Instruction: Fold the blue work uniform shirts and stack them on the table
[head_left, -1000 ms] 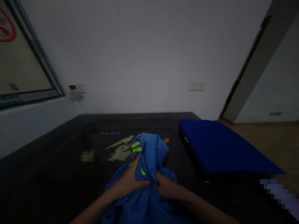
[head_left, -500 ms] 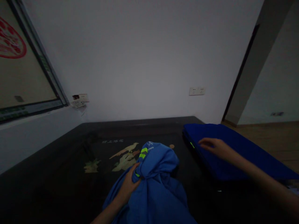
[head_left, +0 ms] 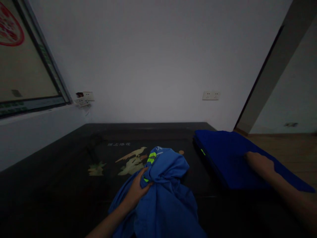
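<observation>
On a black worktop point(head_left: 61, 175) against a wall point(head_left: 146, 59), a left hand point(head_left: 138, 187) grips a bunched blue cloth point(head_left: 170, 205) at front centre. A right hand point(head_left: 261, 164), its grasp impossible to tell, is over a blue stack point(head_left: 220, 152) hiding much of the right edge; the worktop's wider stretch runs left toward a window point(head_left: 27, 66).

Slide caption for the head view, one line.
Left-hand grip on bunched blue fabric, right-hand grip over a flat deep-blue item, at a dark tabletop.

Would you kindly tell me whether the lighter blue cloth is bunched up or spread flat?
Bunched up: the lighter blue cloth stands in raised, gathered folds, pinched in where the left hand grips it.
</observation>
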Demonstrator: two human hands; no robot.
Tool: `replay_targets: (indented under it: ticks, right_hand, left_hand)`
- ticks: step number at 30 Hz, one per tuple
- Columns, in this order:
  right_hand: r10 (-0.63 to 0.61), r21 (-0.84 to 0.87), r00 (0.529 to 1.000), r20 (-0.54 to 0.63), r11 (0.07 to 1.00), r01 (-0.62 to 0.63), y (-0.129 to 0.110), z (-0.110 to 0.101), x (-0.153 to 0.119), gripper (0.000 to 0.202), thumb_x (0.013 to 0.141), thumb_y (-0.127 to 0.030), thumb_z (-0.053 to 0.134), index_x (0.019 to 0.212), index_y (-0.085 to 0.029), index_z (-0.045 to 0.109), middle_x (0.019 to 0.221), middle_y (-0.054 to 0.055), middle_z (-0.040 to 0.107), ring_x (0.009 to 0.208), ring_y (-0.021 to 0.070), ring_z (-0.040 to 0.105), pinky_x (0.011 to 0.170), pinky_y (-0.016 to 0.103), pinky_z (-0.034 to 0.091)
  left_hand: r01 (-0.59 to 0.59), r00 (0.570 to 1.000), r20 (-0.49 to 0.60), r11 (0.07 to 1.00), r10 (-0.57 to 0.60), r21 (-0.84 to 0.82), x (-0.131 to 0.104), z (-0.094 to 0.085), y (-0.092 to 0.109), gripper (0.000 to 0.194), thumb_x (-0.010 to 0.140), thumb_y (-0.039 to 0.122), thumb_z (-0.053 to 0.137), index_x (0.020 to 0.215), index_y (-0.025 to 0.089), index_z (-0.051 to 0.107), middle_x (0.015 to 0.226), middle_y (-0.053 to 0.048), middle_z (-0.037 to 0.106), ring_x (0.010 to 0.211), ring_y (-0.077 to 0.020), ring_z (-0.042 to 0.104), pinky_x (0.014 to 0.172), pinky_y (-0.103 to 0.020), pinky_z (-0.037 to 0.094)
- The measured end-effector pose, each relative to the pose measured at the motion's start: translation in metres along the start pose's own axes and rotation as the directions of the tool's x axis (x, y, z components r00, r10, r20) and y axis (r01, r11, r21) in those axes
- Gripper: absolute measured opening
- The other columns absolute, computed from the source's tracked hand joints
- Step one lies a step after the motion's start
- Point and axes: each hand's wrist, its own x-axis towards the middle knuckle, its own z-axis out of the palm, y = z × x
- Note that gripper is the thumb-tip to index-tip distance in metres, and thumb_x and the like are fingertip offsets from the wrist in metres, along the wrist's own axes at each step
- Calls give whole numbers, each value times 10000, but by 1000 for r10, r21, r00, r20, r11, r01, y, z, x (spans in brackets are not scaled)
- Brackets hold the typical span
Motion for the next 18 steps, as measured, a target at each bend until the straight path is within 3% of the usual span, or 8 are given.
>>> replay_targets:
  ticks: [4, 11, 18]
  right_hand:
    - [-37, -59, 999, 36, 998, 39, -11, -17, -8, 335, 868, -167, 343, 692, -214, 625, 949, 252, 677, 885, 362, 682, 655, 420, 443]
    - [-75, -92, 997, -15, 993, 73, -7, -40, 1, 257, 920, -251, 351, 885, -211, 603, 971, 255, 671, 856, 356, 672, 654, 426, 411]
    - [-58, -168, 985, -162, 985, 30, -15, -97, -10, 366, 974, -348, 201, 1112, -178, 494, 905, 250, 667, 753, 331, 658, 625, 394, 388]
  left_hand:
    - [-6, 1000, -15, 1000, 6, -20, 1, 2, -6, 601, 686, 453, 641, 1219, 184, 575, 1277, -127, 610, 1242, -346, 510, 1103, -470, 349]
    - [-17, 999, -49, 999, 15, -43, 0, 5, -13, 621, 702, 449, 660, 1242, 161, 550, 1284, -130, 602, 1243, -319, 516, 1100, -462, 342]
    - [8, 999, -47, 1000, -8, -4, 0, 5, -18, 630, 707, 464, 658, 1250, 167, 542, 1326, -147, 570, 1276, -346, 479, 1114, -462, 329]
